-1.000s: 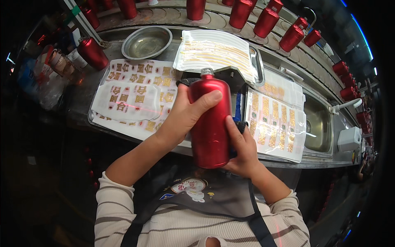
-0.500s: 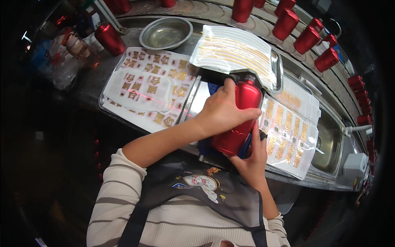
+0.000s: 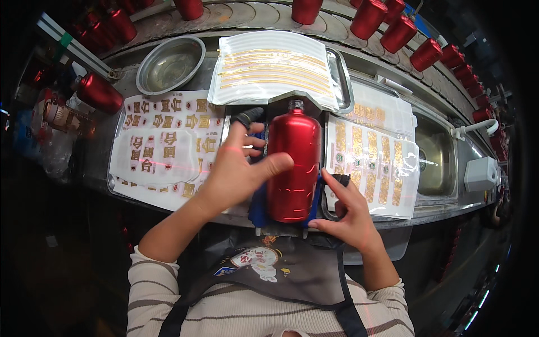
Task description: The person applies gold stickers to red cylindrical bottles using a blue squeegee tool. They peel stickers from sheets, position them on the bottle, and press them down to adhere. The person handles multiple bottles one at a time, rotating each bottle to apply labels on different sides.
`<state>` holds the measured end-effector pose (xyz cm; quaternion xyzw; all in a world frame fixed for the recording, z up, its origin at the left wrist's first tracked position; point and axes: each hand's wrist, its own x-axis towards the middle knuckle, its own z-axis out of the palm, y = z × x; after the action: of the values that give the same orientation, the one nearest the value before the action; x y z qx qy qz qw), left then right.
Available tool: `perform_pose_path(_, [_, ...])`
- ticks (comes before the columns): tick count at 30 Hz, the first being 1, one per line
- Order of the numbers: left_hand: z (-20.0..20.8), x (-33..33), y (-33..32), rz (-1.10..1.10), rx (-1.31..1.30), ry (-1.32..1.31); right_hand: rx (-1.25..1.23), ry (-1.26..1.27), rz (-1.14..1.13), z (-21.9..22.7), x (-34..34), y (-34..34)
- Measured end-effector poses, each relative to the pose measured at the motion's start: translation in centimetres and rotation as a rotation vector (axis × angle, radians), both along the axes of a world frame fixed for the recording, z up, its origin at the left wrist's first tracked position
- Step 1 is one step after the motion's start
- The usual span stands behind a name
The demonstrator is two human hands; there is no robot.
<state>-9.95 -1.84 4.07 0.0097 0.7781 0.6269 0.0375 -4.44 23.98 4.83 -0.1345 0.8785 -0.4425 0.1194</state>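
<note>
A glossy red bottle (image 3: 294,168) lies in front of me on a stand lined with blue cloth (image 3: 257,205), its neck pointing away. Thin pale seams cross its lower half. My left hand (image 3: 238,168) is open at the bottle's left side, fingers spread and the thumb over its face; whether the thumb touches I cannot tell. A black cover wraps one of its fingertips. On the right, my right hand (image 3: 352,216) has its index finger and thumb apart, their tips at the bottle's lower right edge. It also wears a black finger cover, and its other fingers are partly hidden.
Sheets of gold character decals (image 3: 163,168) lie left, gold strip decals (image 3: 272,62) behind, and further decal sheets (image 3: 373,168) right. A metal bowl (image 3: 171,64) stands back left, near another red bottle (image 3: 101,92). Red bottles ride a curved conveyor (image 3: 252,19). A sink (image 3: 438,168) is at right.
The bottle has gone from tilted between both hands to lying straight on the stand. My left hand has opened and drawn off to the left. My view has shifted too.
</note>
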Motion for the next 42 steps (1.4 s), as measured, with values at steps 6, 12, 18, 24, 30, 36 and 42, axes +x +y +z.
perform_pose_path(6, [-1.3,-15.1,-9.4,0.297,-0.422,0.227,-0.305,-0.051,-0.335,0.1,-2.5,2.5])
perform_pose_path(12, [-2.6,-23.1,-9.6,0.348,-0.783,-0.007,-0.312,0.005,-0.288,1.3,-4.9,0.9])
perform_pose_path(18, [-1.8,-23.3,-8.2,0.309,-0.800,-0.187,-0.289,-0.070,-0.343,0.1,-5.6,1.2])
perform_pose_path(24, [-2.7,-24.4,-8.8,0.383,-0.762,-0.168,-0.293,-0.114,-0.320,-0.4,-5.8,1.1])
perform_pose_path(30, [-2.0,-23.8,-10.4,0.384,-0.712,-0.167,-0.317,-0.081,-0.320,-0.9,-6.4,1.4])
perform_pose_path(36, [0.2,-25.1,-8.0,0.272,-0.801,0.212,-0.101,0.237,-0.237,0.1,-11.7,1.1])
perform_pose_path(42, [6.2,-28.8,1.0,0.051,-0.719,0.414,0.415,0.458,-0.016,-1.5,-23.1,-1.3])
